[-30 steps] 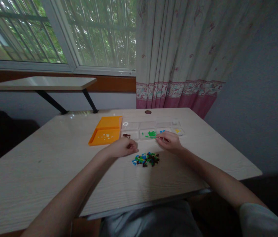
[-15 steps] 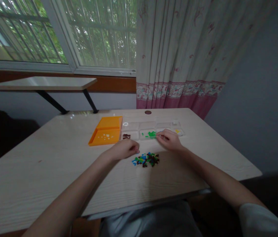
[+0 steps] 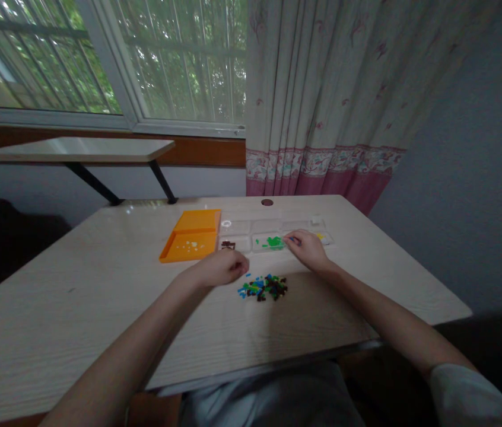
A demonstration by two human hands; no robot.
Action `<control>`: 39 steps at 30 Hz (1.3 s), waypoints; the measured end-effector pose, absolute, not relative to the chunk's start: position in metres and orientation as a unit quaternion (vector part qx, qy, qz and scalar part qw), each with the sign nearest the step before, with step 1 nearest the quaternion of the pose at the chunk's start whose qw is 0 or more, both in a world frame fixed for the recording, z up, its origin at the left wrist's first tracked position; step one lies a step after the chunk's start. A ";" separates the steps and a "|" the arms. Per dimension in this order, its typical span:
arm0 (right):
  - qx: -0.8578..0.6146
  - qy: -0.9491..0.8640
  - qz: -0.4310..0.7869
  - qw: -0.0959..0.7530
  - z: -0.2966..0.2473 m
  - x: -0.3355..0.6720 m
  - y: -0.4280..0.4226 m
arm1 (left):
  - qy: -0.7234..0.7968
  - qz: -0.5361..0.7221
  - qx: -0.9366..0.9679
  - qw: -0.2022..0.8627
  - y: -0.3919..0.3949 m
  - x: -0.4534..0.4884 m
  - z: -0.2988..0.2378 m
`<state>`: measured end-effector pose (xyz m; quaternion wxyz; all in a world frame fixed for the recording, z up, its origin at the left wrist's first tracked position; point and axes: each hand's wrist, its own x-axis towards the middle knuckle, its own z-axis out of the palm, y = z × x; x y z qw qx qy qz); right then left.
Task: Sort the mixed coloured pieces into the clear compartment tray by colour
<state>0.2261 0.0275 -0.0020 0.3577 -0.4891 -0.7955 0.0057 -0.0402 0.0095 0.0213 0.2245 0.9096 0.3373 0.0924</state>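
My left hand (image 3: pixel 226 267) is closed, its fingers curled just left of a mixed pile of small plastic bricks (image 3: pixel 265 287) in blue, green, brown and yellow. Whether anything is inside those fingers is hidden. One loose blue brick (image 3: pixel 248 274) lies by its fingertips. Over the front row of a clear compartment tray (image 3: pixel 251 228), my right hand (image 3: pixel 307 249) is pinched, with a small blue brick (image 3: pixel 294 239) showing at the fingers. Green bricks (image 3: pixel 274 242) fill part of the compartment to its left; brown bricks (image 3: pixel 228 245) are in the one farther left, and yellow bricks (image 3: pixel 321 236) show at the right.
An open orange case (image 3: pixel 196 230) with small white pieces (image 3: pixel 191 245) in it stands left of the tray. A raised shelf (image 3: pixel 77 149) on black legs is at the back left of the table (image 3: pixel 113 302). Behind are a window and a curtain (image 3: pixel 322 118).
My right hand has shifted slightly right, and blue now shows at its fingers. My left hand has drawn back a little to the left, leaving a blue brick in sight by its fingertips.
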 end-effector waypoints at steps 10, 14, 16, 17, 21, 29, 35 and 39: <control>-0.393 -0.870 0.042 0.295 -0.004 0.205 0.004 | 0.356 0.072 0.916 0.171 0.005 -0.038 0.026; -0.376 -0.885 0.054 0.269 -0.009 0.201 0.001 | 0.333 0.088 0.927 0.148 0.006 -0.035 0.024; -0.364 -0.892 0.056 0.264 -0.012 0.201 0.001 | 0.327 0.090 0.930 0.140 0.005 -0.033 0.023; -0.360 -0.894 0.057 0.262 -0.012 0.201 0.001 | 0.327 0.090 0.931 0.138 0.005 -0.032 0.023; -0.356 -0.894 0.062 0.265 -0.012 0.201 0.000 | 0.337 0.091 0.927 0.133 0.002 -0.030 0.023; -0.331 -0.899 0.053 0.281 -0.009 0.198 -0.006 | 0.353 0.181 0.908 0.137 -0.007 -0.016 0.023; -0.311 -0.900 0.031 0.303 -0.010 0.196 -0.008 | 0.348 0.203 0.903 0.152 -0.012 -0.011 0.027; -0.312 -0.896 0.019 0.316 -0.008 0.194 -0.010 | 0.345 0.213 0.899 0.164 -0.012 -0.011 0.027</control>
